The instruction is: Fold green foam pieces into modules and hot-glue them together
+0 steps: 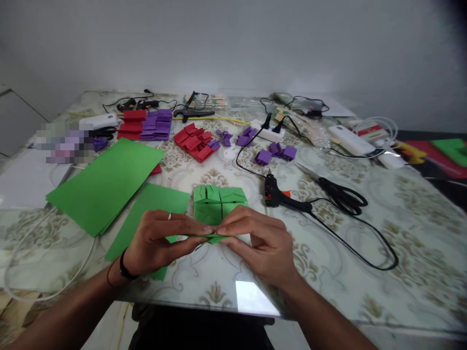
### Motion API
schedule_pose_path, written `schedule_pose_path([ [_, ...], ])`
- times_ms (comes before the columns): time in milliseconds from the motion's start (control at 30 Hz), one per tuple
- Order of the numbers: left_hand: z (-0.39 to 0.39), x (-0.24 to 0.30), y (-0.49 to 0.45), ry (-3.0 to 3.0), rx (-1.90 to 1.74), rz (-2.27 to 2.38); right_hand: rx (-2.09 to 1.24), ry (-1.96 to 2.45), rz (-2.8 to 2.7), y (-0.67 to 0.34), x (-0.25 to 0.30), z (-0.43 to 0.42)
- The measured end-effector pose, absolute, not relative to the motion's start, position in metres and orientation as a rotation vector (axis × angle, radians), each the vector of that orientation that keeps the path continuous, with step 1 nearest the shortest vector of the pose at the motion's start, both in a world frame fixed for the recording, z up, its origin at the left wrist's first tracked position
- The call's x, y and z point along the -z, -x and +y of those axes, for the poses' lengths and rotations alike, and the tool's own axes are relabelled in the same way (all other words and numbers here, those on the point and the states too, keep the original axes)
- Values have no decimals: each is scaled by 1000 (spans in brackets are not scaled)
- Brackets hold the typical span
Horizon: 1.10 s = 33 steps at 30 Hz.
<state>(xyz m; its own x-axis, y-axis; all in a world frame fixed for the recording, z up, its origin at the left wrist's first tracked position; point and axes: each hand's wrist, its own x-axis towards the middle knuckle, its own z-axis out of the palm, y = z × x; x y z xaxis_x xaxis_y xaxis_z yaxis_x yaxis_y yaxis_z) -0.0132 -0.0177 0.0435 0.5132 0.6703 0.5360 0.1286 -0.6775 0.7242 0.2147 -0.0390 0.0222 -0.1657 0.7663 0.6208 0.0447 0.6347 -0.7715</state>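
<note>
Between my two hands is a small folded piece of green paper (216, 239), pinched from both sides near the table's front. My left hand (164, 238) closes thumb and fingers on its left end; a ring and a dark wristband show on that side. On the right end, my right hand (259, 240) pinches it the same way, and the fingertips of both hands nearly meet. Just beyond them lie folded green paper pieces (207, 210), set side by side. Green sheets (109, 187) are stacked to the left, with another green sheet (160, 204) partly under my left arm.
A black glue gun (279, 194) and scissors (339, 192) lie to the right, the gun's cord looping forward. Farther back are red folded pieces (195, 142), purple folded pieces (156, 125) and a white power strip (268, 131). A white cable (85, 262) hangs over the left edge.
</note>
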Motion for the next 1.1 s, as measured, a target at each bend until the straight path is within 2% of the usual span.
schedule_pose_path([
  [333, -22, -41, 12, -2169, -1103, 759, -698, 743, -1697, -211, -21, -41],
  [567, -11, -33, 10, -1759, -972, 1092, -968, 1129, -1442, -215, -11, -35],
  [800, -8, -31, 9, -1687, -913, 1065, -1165, 1203, -1451, -215, -7, -31],
  [1100, -5, -25, 14, -1596, -749, 1034, -1050, 1245, -1500, -214, -7, -27],
])
